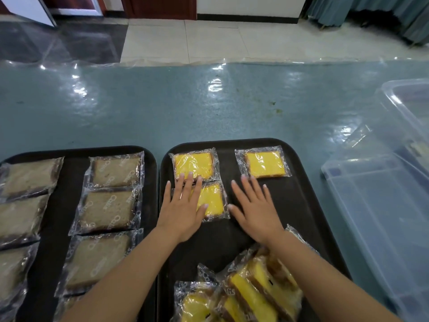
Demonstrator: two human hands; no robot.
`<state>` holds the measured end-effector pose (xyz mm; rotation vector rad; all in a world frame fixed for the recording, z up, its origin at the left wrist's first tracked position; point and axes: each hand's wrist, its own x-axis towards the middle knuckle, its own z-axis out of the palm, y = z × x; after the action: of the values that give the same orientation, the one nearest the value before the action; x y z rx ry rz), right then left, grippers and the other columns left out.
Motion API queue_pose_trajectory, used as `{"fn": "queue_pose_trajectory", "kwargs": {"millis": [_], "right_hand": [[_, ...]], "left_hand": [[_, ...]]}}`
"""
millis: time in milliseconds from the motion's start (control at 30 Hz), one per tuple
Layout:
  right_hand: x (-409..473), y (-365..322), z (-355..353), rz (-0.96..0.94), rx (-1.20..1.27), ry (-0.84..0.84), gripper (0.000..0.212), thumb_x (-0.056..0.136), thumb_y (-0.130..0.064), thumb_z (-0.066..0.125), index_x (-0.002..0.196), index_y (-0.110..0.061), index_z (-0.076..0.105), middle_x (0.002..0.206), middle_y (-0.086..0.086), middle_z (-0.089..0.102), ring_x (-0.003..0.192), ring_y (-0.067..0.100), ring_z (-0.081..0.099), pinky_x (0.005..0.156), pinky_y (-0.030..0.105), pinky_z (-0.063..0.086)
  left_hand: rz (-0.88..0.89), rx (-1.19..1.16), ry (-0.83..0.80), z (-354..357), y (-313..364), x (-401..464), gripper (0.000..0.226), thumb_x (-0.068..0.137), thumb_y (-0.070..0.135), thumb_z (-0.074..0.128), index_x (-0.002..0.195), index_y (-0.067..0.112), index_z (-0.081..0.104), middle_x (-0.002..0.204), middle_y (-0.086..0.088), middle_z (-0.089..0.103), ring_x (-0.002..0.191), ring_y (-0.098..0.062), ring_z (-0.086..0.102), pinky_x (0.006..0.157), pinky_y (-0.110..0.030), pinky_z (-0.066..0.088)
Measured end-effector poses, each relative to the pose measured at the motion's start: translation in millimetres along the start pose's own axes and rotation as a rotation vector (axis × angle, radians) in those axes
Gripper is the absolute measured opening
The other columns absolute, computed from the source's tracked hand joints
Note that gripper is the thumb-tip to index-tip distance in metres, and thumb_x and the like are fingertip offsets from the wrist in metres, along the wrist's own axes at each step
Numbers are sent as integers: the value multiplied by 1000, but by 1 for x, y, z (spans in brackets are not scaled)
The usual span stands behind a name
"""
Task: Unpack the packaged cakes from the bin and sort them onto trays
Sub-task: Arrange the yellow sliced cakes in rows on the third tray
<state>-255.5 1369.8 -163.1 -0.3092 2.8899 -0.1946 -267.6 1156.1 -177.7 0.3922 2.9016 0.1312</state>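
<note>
Two black trays lie side by side. The right tray (301,205) holds three wrapped yellow cakes laid flat: one at the back left (195,162), one at the back right (264,164), and one (212,201) under my left hand. My left hand (183,205) lies flat with straight fingers on that cake, fingertips touching the back left one. My right hand (255,205) lies flat with spread fingers on the bare tray beside it. A loose pile of wrapped yellow cakes (246,291) sits at the tray's near end. The left tray (69,163) holds several wrapped brown cakes (109,210) in rows.
A clear plastic bin (383,205) stands to the right of the trays, its lid (408,105) behind it. The table is covered in blue-green cloth under clear plastic (209,101). Tiled floor lies beyond the far edge.
</note>
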Motion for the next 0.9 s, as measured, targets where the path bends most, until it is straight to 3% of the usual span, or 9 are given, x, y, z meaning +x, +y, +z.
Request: {"fn": "queue_pose_trajectory", "kwargs": {"millis": [267, 600, 900], "right_hand": [[29, 57, -14, 206, -40, -93, 64, 97, -60, 17, 152, -36, -4, 160, 1, -13, 145, 26, -17, 117, 51, -6], [13, 49, -15, 157, 6, -43, 63, 97, -59, 14, 152, -34, -3, 161, 0, -9, 146, 22, -14, 118, 48, -5], [-112, 47, -9, 119, 131, -84, 84, 79, -72, -8, 152, -35, 9, 160, -8, -1, 145, 11, -13, 114, 34, -14]], "left_hand": [[4, 12, -34, 9, -5, 11, 78, 79, 68, -16, 145, 29, -26, 152, -5, -32, 138, -26, -33, 111, -48, -18], [-18, 5, -1, 5, -1, -2, 77, 80, 66, -16, 147, 29, -19, 155, -4, -25, 140, -22, -29, 113, -48, -16], [137, -94, -63, -7, 38, -91, 70, 83, 60, -16, 146, 31, -13, 153, 3, -26, 138, -17, -31, 113, -40, -16]]}}
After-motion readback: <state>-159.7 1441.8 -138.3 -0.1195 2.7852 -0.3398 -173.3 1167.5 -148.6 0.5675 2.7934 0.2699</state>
